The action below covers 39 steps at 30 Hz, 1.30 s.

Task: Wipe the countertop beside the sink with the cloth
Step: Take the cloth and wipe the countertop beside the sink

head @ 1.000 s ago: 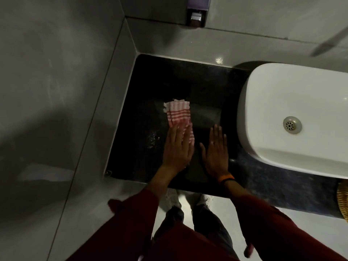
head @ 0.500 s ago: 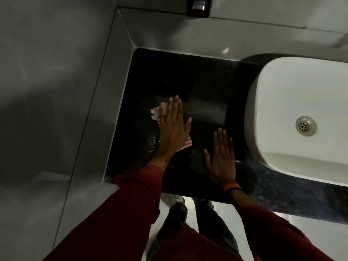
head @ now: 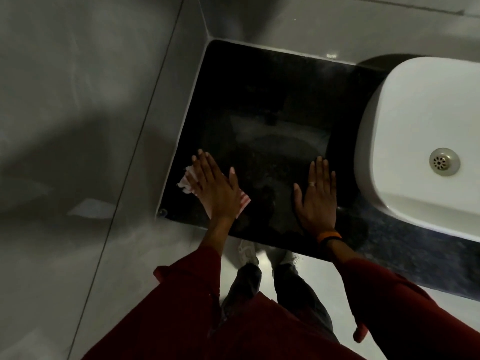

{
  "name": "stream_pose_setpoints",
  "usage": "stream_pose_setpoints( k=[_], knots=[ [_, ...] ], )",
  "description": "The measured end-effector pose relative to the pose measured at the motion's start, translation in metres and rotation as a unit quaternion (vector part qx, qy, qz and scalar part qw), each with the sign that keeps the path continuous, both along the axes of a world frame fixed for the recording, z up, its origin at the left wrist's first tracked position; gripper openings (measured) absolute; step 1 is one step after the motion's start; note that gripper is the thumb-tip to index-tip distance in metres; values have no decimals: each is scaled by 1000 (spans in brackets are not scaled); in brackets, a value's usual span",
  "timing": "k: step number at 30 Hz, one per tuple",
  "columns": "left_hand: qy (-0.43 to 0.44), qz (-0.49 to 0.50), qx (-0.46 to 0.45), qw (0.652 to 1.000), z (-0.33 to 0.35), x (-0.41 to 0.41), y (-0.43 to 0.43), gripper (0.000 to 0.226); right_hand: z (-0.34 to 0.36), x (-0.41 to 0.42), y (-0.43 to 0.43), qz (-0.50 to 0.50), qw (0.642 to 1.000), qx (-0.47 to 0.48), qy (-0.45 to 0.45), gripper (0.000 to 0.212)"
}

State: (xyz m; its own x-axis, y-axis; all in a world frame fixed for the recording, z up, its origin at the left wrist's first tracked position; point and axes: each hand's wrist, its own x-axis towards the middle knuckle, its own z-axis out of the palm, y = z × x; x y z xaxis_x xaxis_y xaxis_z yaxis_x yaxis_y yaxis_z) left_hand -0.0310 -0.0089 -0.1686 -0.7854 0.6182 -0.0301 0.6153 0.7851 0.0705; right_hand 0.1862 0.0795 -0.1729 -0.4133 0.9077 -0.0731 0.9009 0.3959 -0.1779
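Note:
A dark, glossy countertop (head: 259,100) fills the corner to the left of a white sink (head: 420,120). My left hand (head: 215,188) lies flat, fingers together, pressing a red-and-white striped cloth (head: 185,181) onto the counter's front left part, close to the left wall. Most of the cloth is hidden under the palm; its ends stick out on both sides. My right hand (head: 318,198) rests flat on the bare counter just left of the sink, holding nothing.
Grey tiled walls (head: 91,100) close the counter on the left and at the back. The sink has a metal drain (head: 444,161). The counter's front edge runs under my wrists; below it are pale floor and my shoes (head: 249,252).
My left hand has slid the cloth from the counter's middle toward the front left corner. My right hand has stayed planted beside the sink. The view has shifted left and down.

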Motion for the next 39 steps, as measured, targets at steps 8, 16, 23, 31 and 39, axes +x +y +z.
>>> stream_pose_setpoints(
  k=[8,16,23,31,39],
  knots=[
    [-23,123,0,992,0,25,-46,76,5,-1,-2,6,1000,-13,-3,71],
    [-92,221,50,970,13,63,-53,78,9,0,0,8,998,-37,42,71],
    [-169,227,147,948,43,51,-60,72,38,-8,-55,-10,969,-82,233,47],
    [-288,162,160,930,67,5,-115,59,53,-66,-135,6,961,-254,114,55],
    [-504,223,166,818,72,0,-124,37,69,-43,-104,-177,824,-442,309,6]
  ],
)
